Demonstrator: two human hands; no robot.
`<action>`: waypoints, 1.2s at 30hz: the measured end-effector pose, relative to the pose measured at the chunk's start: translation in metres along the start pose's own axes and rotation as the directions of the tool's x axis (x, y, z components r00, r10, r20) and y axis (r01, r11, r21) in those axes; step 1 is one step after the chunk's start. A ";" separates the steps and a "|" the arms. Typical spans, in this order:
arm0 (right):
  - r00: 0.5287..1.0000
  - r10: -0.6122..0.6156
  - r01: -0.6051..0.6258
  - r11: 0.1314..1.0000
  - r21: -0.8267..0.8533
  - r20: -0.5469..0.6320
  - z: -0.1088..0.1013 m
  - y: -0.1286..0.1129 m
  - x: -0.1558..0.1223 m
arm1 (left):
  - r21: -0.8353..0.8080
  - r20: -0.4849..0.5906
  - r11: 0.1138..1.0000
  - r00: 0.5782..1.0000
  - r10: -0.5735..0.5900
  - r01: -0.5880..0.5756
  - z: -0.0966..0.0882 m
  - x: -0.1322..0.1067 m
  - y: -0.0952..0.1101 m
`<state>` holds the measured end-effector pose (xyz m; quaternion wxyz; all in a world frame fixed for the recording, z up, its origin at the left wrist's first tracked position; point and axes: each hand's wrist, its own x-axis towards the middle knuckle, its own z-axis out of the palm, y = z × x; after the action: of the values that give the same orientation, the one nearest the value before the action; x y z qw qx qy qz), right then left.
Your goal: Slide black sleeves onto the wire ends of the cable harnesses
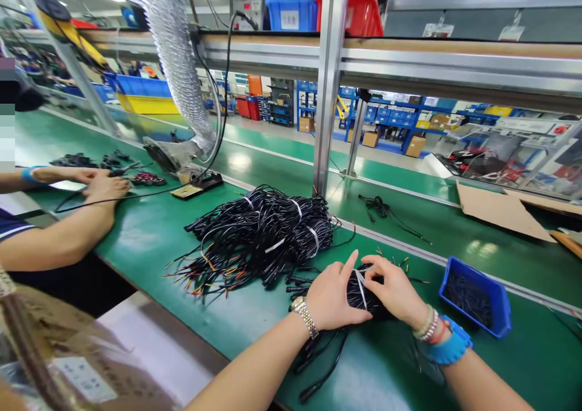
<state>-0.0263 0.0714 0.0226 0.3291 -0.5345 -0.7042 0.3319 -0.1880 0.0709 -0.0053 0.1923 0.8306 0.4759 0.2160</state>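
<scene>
A bundle of black cables (359, 296) lies on the green bench between my hands, with a white tie (361, 288) around it. My left hand (339, 296), wearing a metal watch (304, 315), rests against the bundle's left side, thumb and index finger stretched apart. The fingertips of my right hand (395, 290) are pinched at the white tie. Beyond my left hand is a pile of tied black cable bundles (273, 223), with orange and red wire ends spread at its left. Loose cable ends with black connectors (313, 393) show below my left wrist.
A blue bin (502, 314) of small black parts stands to the right. A metal post (328, 96) rises behind the cable pile. At left, a co-worker's hands (102, 187) handle a cable near a soldering stand (197, 187). One coiled cable (377, 205) and cardboard (500, 208) lie farther back.
</scene>
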 end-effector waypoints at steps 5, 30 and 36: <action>0.979 0.178 -0.201 0.718 0.666 0.103 -0.032 -0.022 -0.003 | 0.027 0.006 1.000 1.000 -0.015 0.015 -0.002 -0.001 0.001; 0.499 0.448 0.407 0.635 0.657 -0.742 -0.250 0.024 0.143 | 0.482 0.144 0.876 0.983 -0.110 0.027 0.000 0.002 0.045; 0.360 0.406 0.367 0.766 0.528 -0.840 -0.313 0.101 0.094 | 0.454 0.166 0.890 0.979 -0.120 0.032 0.001 0.007 0.042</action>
<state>0.2638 0.2201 0.1261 0.8236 -0.4854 -0.2218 0.1920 -0.1545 0.0567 0.0169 0.0479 0.8499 0.5246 0.0126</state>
